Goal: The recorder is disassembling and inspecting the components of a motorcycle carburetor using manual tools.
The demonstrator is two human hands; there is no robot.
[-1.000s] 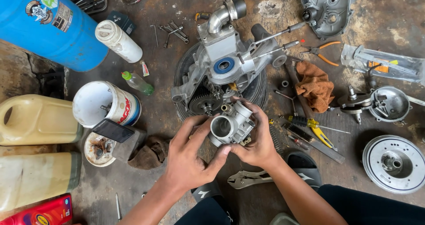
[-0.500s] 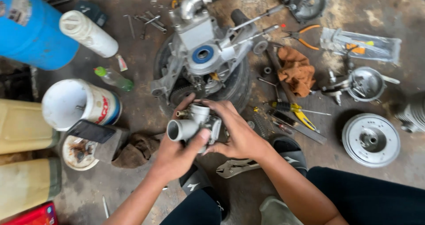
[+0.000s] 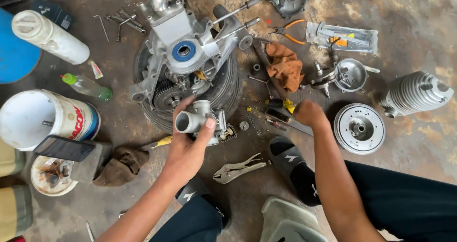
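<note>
My left hand grips a small grey metal carburettor by its round inlet tube, holding it just above the floor in front of a tyre. My right hand has reached out to the right and rests closed on a cluster of hand tools with yellow and black handles lying on the floor; whether it grips one I cannot tell. Behind the carburettor an engine casing with a blue-ringed bearing sits on the tyre.
Locking pliers lie near my feet. An orange rag, orange-handled pliers, a drum hub, a finned cylinder, a white tub, a brown rag and a white bottle surround me.
My right hand let go of the carburettor and moved right to the tools on the floor. My left hand alone now holds the carburettor.
</note>
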